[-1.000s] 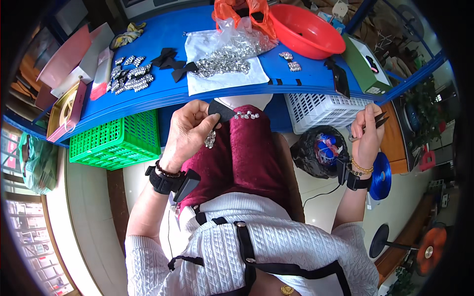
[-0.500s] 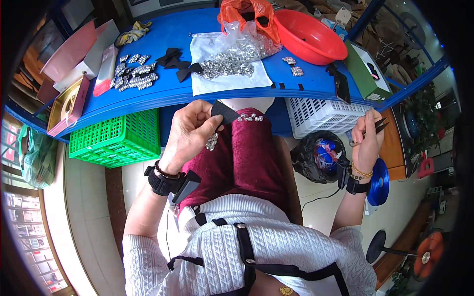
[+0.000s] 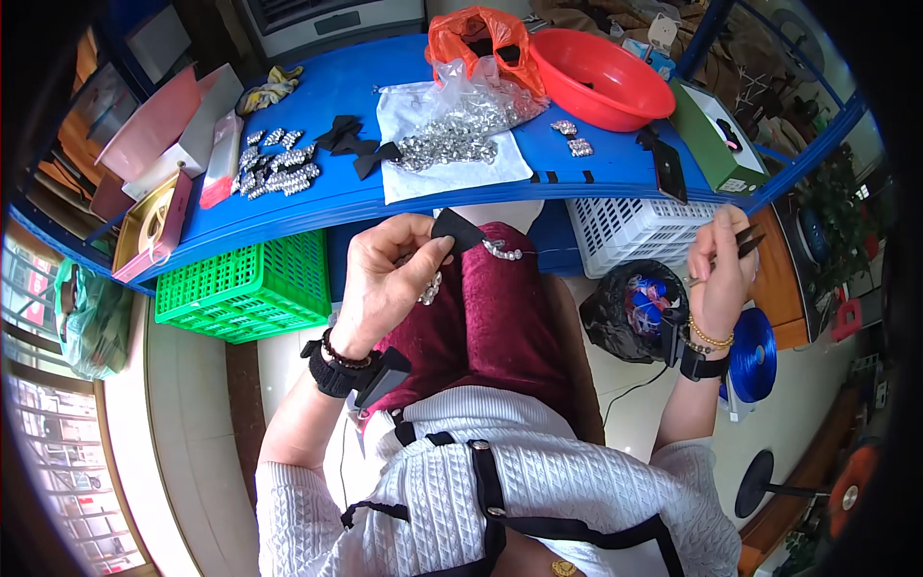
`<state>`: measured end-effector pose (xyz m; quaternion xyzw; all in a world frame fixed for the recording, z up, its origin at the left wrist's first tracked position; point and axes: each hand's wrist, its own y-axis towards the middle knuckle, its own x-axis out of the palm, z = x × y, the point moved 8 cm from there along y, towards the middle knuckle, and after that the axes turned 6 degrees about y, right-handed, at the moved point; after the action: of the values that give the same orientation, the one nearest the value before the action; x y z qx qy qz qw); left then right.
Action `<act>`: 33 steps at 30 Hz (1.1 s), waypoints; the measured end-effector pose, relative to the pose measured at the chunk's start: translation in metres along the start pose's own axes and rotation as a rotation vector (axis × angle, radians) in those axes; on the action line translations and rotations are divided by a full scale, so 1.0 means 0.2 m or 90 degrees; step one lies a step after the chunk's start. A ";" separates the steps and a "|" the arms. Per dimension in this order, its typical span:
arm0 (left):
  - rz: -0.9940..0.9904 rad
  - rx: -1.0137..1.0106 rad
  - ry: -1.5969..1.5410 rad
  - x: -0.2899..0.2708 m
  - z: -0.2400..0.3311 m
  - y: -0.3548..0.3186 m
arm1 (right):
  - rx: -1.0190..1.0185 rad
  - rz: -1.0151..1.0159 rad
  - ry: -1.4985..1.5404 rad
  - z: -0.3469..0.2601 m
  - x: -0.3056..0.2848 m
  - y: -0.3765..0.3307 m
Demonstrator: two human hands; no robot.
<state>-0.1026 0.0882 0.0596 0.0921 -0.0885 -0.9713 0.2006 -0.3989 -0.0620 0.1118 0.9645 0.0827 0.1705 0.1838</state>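
My left hand point(image 3: 389, 274) pinches a piece of black fabric point(image 3: 458, 231) above my lap. From the fabric's right corner sticks out a short curved row of clear rhinestones point(image 3: 502, 251), and more rhinestones point(image 3: 430, 288) dangle under the fingers. Off to the right, level with the table's front edge, my right hand point(image 3: 719, 274) is closed around dark small snips point(image 3: 748, 242), whose two points stick out past the fingers. Whether its fingertips also pinch something thin is too small to tell. A faint thin line, perhaps thread, runs from the rhinestones toward it.
On the blue table point(image 3: 332, 96) lie loose rhinestones point(image 3: 447, 149) on a white cloth, black bows point(image 3: 356, 144), finished rhinestone pieces point(image 3: 274, 168) and a dark phone point(image 3: 669, 173). A red basin point(image 3: 606, 82) stands behind. Below are green point(image 3: 245, 288) and white crates point(image 3: 635, 231) and a black bag point(image 3: 615, 317).
The view has shifted slightly. In my left hand the black fabric has turned a little, and its rhinestone row now curves downward. My right hand stays out to the right with the snips.
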 end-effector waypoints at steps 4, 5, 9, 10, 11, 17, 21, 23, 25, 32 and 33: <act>-0.017 -0.013 -0.032 0.05 -0.04 0.01 | 0.054 -0.173 -0.093 0.02 0.31 -0.12; -0.016 -0.015 -0.038 0.05 -0.06 0.01 | 0.062 -0.221 -0.137 0.05 0.40 -0.16; -0.028 -0.013 -0.067 0.11 -0.04 0.01 | -0.010 -0.379 -0.198 0.13 0.63 -0.26; -0.031 -0.014 -0.066 0.12 -0.03 0.01 | -0.014 -0.421 -0.231 0.16 0.67 -0.29; -0.031 -0.011 -0.057 0.13 -0.03 0.00 | -0.012 -0.418 -0.231 0.17 0.68 -0.29; -0.015 0.002 -0.006 0.13 -0.04 0.00 | -0.042 -0.431 -0.275 0.22 0.73 -0.30; -0.023 -0.002 0.023 0.11 -0.04 0.00 | -0.023 -0.425 -0.279 0.25 0.72 -0.28; -0.024 -0.004 0.024 0.11 -0.05 0.01 | -0.020 -0.424 -0.279 0.26 0.72 -0.27; -0.022 0.006 0.037 0.10 -0.05 0.02 | -0.031 -0.420 -0.273 0.26 0.73 -0.27; -0.022 -0.009 0.007 0.13 -0.07 0.00 | -0.045 -0.433 -0.260 0.25 0.73 -0.29; -0.024 -0.011 -0.003 0.14 -0.08 0.00 | -0.044 -0.436 -0.266 0.25 0.73 -0.29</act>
<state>-0.1239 0.0747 0.0410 0.0900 -0.0787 -0.9758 0.1831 -0.2505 0.0079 0.0885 0.8884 0.3543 -0.0977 0.2749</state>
